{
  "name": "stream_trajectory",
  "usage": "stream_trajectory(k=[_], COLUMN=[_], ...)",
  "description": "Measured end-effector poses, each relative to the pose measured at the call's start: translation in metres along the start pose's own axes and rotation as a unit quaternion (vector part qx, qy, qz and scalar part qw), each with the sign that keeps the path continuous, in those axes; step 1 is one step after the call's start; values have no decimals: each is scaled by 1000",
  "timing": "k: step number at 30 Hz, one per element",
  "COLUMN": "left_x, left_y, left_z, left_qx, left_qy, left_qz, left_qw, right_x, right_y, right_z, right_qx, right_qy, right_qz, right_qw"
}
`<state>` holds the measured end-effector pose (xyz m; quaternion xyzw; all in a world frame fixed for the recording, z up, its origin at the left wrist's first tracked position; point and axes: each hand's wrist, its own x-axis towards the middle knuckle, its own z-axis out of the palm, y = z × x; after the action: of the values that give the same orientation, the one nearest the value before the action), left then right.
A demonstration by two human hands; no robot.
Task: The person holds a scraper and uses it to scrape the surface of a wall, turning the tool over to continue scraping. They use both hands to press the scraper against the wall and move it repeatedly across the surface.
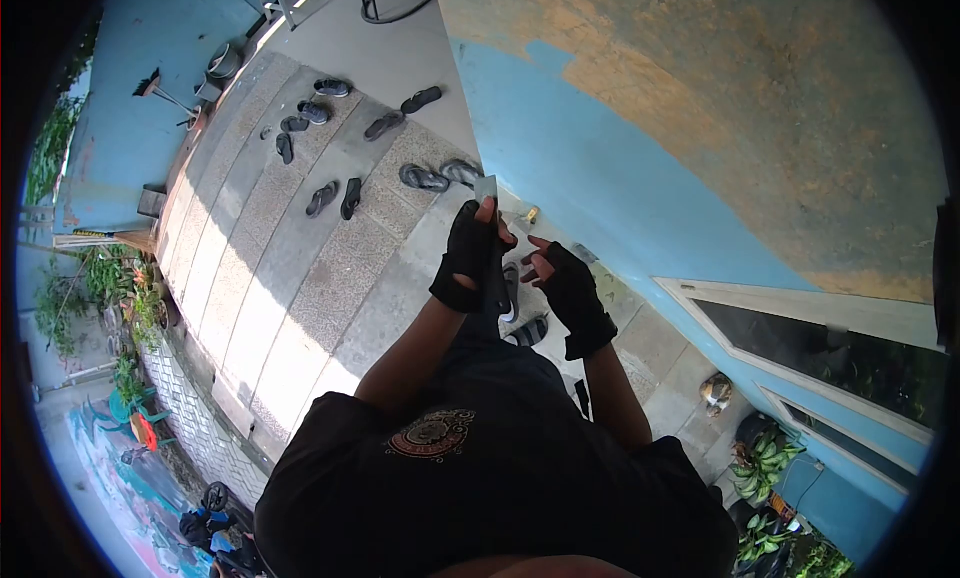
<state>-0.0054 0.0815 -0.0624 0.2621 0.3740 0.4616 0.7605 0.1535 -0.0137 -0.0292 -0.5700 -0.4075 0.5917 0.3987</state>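
Scraper (486, 187) held upright in gloved left hand (468, 256), at corner of blue wall (600, 168); right hand (565, 278) empty, fingers loosely spread. Probably light, stiff, thin-edged: best gripped by handle.

Matt black cloth gloves cover the left hand (468, 253) and right hand (568, 283). The grey piece (486, 187) looks dull and flat. The wall (700, 108) is matt blue paint worn to rough tan plaster.

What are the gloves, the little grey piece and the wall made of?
The gloves look like matte black fabric, fingerless, probably knit or synthetic. The grey piece in the left hand is thin, flat and dull, perhaps sandpaper or metal. The wall looks like plaster or cement, its blue paint worn to tan patches.
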Motion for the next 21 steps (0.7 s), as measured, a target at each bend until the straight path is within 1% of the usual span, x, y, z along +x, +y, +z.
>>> stream_trajectory(k=[2,4,6,7,8,9,11,13,15,17,18,19,20,21], left_x=[-7,-6,-2,3,9,10,18,21,33,39,43,47,47,52], left_y=[7,12,20,27,35,43,61,86,99,110,116,122,133,137], left_z=[0,2,0,1,1,1,3,4,-10,-28,-33,-36,-37,-41], left_qx=[17,28,-13,-10,7,24,26,74,78,85,110,135,161,165], left_qy=[-7,-21,-66,-80,-108,-133,-145,-131,-152,-165,-160,-155,-152,-157], left_qz=[6,16,-14,-16,-31,-49,-53,-65,-79,-100,-83,-65,-58,-67], left_qw=[1000,999,998,997,994,990,988,986,982,978,977,976,974,971], right_x=[-8,-14,-10,-6,0,4,20,36,57,74,73,73,78,79], right_y=[9,10,13,16,20,17,7,-4,-6,-7,-25,-41,-50,-61], right_z=[1,1,1,1,0,5,13,32,54,75,88,98,104,110], right_qx=[11,81,101,120,99,102,129,118,144,155,259,361,395,399], right_qy=[11,27,54,74,70,83,123,134,141,147,119,90,96,107], right_qz=[-5,-10,-21,-28,-42,-45,-85,-92,-138,-141,-147,-154,-173,-173], right_qw=[1000,996,993,990,992,990,980,980,970,967,947,916,897,894])
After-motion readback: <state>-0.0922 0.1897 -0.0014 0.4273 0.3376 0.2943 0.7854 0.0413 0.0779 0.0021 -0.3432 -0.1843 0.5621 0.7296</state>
